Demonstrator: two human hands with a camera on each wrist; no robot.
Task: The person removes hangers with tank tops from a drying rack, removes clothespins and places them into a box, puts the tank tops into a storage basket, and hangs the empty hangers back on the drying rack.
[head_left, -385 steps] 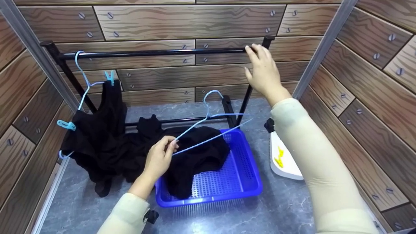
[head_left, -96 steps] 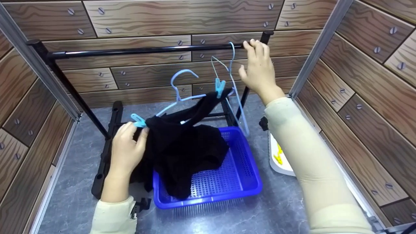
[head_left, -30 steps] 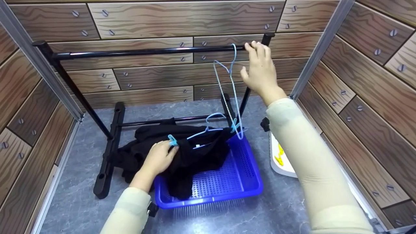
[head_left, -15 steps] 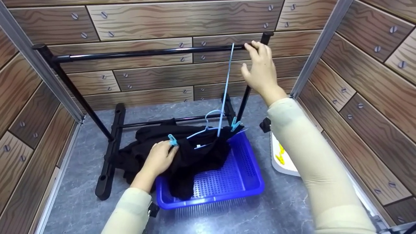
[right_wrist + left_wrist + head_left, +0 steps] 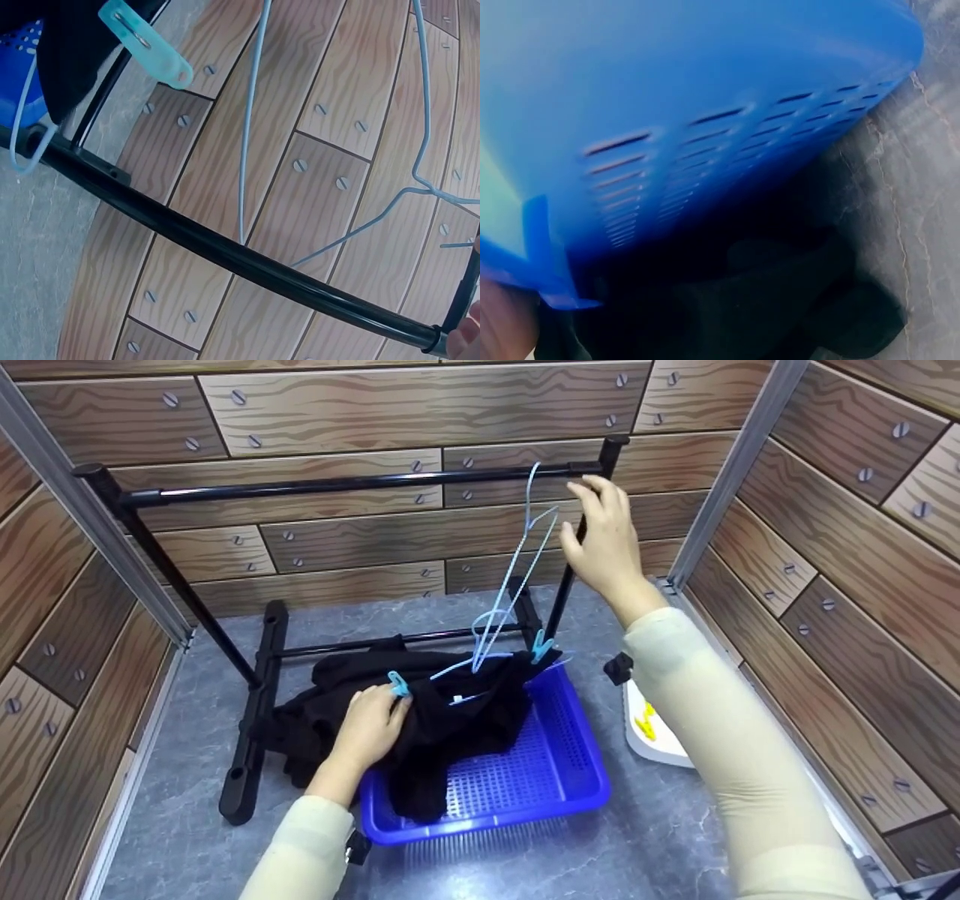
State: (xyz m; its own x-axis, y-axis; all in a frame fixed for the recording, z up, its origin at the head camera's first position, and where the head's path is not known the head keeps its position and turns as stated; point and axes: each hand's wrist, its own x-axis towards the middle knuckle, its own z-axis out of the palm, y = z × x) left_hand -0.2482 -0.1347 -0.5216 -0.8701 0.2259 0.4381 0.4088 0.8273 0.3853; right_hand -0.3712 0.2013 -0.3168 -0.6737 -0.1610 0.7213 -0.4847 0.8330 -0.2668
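Before plank-patterned walls (image 5: 420,405), the left hand (image 5: 371,727) is pinching cloth (image 5: 450,727); the right hand (image 5: 606,540), loosely spread, is hovering beside the rack (image 5: 360,484).

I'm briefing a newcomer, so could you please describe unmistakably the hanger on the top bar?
Find the black rack, then its top bar, toward the end near the right hand. The light-blue hanger hooked there carries nothing, unlike the lower hanger with the black garment on it.

Pale cream long sleeves (image 5: 739,757), kinda creased on the right one, plus a little black gadget (image 5: 358,847) by each wrist.
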